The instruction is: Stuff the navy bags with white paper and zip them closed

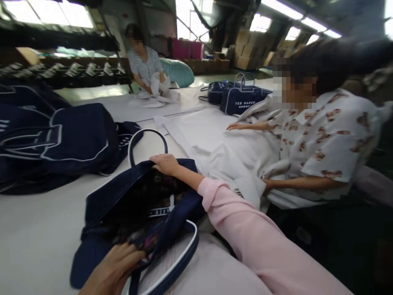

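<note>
A navy bag [116,196] with white piping lies open on the white table [37,229] right in front of me. My right hand [165,164], in a pink sleeve, grips the far rim of the bag's opening by the handle. My left hand [115,266] holds the near rim, its fingers curled over the edge and the patterned lining. The dark inside of the bag shows between the two hands.
A pile of navy bags [58,139] lies at the left. A person in a patterned white shirt [325,139] leans over white sheets [221,151] on the right. More navy bags [242,98] stand at the back, near another seated person [144,61].
</note>
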A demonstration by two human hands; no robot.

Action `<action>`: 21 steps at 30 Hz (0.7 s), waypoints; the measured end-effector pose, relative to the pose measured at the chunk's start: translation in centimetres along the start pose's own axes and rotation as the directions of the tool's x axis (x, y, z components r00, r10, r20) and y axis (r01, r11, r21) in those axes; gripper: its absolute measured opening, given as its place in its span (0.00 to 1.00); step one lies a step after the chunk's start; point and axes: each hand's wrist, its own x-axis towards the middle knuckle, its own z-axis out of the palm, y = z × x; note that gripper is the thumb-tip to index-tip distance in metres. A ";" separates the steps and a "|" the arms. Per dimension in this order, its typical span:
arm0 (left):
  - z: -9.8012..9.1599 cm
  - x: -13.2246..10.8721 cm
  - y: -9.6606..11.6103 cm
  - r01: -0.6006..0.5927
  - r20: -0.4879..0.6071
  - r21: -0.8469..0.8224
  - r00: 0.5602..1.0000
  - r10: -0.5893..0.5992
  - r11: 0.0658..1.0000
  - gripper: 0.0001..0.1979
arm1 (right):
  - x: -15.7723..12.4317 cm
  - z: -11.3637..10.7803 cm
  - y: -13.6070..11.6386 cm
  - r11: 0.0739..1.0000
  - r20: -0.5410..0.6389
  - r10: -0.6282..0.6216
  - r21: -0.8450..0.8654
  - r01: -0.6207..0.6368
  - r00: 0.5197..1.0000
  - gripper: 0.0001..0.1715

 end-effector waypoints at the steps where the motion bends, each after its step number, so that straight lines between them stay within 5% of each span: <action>1: -0.1 0.0 0.6 0.048 0.040 0.004 0.998 -0.048 0.999 0.14 | 0.4 0.8 -0.1 1.000 0.010 -0.005 0.007 0.005 1.000 0.17; 5: -0.5 -0.7 2.6 0.242 0.055 -0.057 0.970 -0.239 0.969 0.11 | 0.3 1.5 -0.4 0.994 -0.082 -0.099 0.046 0.103 0.992 0.27; 9: -1.4 -1.4 3.0 0.345 0.003 -0.122 0.938 -0.347 0.931 0.08 | -1.8 -0.6 -1.5 0.942 -0.162 -0.307 0.086 0.323 0.938 0.36; 14: -2.5 -0.2 1.8 0.333 -0.085 -0.143 0.934 -0.347 0.932 0.05 | -6.0 -3.2 -4.3 0.809 -0.182 -0.531 0.180 0.559 0.827 0.25; 16: -2.9 0.5 1.6 0.323 -0.092 -0.129 0.937 -0.336 0.937 0.06 | -7.5 -3.2 -5.3 0.791 -0.101 -0.532 0.293 0.537 0.840 0.23; 19: -3.4 1.1 2.2 0.282 -0.077 -0.149 0.952 -0.296 0.948 0.07 | -8.7 -1.6 -5.7 0.845 0.219 -0.413 0.455 0.282 0.884 0.23; 21: -3.6 1.2 3.1 0.250 -0.064 -0.186 0.962 -0.265 0.950 0.07 | -8.7 0.1 -5.4 0.838 0.449 -0.370 0.540 0.083 0.813 0.23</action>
